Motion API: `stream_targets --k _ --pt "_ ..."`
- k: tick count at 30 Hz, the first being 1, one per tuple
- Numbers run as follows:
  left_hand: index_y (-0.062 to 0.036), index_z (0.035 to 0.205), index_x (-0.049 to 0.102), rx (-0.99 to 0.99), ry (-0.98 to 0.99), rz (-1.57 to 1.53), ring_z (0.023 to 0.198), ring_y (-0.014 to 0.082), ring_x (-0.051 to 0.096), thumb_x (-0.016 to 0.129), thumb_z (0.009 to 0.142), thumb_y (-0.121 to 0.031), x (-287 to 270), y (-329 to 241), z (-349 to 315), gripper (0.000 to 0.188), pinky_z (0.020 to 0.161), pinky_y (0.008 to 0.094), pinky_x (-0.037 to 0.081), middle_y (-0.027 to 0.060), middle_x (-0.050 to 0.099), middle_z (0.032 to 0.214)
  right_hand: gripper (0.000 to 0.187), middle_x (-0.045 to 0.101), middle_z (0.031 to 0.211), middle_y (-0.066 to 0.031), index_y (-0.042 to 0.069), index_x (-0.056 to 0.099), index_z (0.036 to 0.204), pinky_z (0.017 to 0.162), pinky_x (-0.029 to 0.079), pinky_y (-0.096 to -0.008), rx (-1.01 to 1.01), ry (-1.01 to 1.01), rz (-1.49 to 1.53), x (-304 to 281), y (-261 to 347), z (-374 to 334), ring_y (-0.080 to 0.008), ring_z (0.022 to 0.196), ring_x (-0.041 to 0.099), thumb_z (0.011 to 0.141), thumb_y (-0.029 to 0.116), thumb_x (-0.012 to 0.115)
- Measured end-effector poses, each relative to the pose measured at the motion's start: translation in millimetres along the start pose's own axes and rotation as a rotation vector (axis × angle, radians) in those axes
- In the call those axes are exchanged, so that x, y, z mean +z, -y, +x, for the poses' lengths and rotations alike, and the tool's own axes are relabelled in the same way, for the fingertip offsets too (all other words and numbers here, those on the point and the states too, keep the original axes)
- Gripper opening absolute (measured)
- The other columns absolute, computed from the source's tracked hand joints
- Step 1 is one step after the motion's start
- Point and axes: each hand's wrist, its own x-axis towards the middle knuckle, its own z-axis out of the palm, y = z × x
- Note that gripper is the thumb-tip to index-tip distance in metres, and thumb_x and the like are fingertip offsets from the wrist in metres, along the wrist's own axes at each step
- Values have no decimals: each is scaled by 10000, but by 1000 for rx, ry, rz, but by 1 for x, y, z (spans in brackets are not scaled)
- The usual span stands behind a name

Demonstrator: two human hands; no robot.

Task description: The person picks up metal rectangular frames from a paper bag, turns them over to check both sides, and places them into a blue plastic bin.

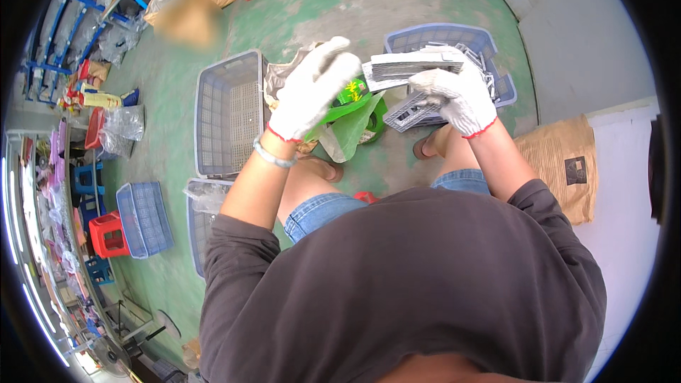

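White knitted gloves with red cuffs cover both my hands. My left hand (316, 92) is raised above a green plastic bag (349, 131), fingers stretched out and nothing in its grasp. To the right, my right hand (464, 99) grips a stack of flat grey-white strips (406, 69), which points toward the left hand. Just below that stack is a grey slotted piece (410, 112); whether my right hand also holds it, I cannot tell. Behind the right hand, a blue-grey crate (440, 30) contains many similar grey pieces, partly hidden by the glove.
A grey plastic crate (230, 110) stands on the left, beside a pale cloth sack (280, 78). Farther left are a blue crate (145, 218) and a red stool (108, 234). At right, a brown paper sack (560, 167) leans by the pale wall (624, 149).
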Motion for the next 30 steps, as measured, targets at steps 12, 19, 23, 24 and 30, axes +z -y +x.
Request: stream_targets --k 12,19,23,24,30 --pt "20 1145 646 10 64 -88 956 154 629 625 922 -109 34 -34 -4 259 878 300 501 79 671 1057 403 684 1049 -130 -46 578 1204 758 570 -300 -4 95 6 5 0 -10 -183 889 694 819 15 680" --pt "31 1153 630 -95 -38 -602 1005 227 612 521 969 -127 25 -9 4 266 940 382 481 125 647 1093 428 699 998 -122 -45 566 1231 633 551 -247 37 123 -25 4 5 -15 -157 836 702 823 8 686" --pt "15 1137 629 -124 -12 -633 994 226 607 511 970 -133 26 -14 3 253 933 383 475 113 642 1064 408 702 993 -124 -42 572 1227 609 541 -232 5 122 -35 7 7 -17 -150 824 702 837 16 674" --pt "15 1129 628 -155 -12 -630 964 211 607 513 970 -139 28 -21 0 249 904 364 483 104 642 1035 403 703 993 -123 -42 574 1224 609 541 -231 5 110 -46 8 9 -18 -150 824 702 838 19 674" --pt "4 1137 617 -293 136 -415 664 87 518 517 991 -238 11 -40 -6 300 549 214 413 32 598 837 355 707 972 -114 -39 604 1187 623 544 -234 27 98 -100 10 18 -21 -143 809 696 849 44 670"
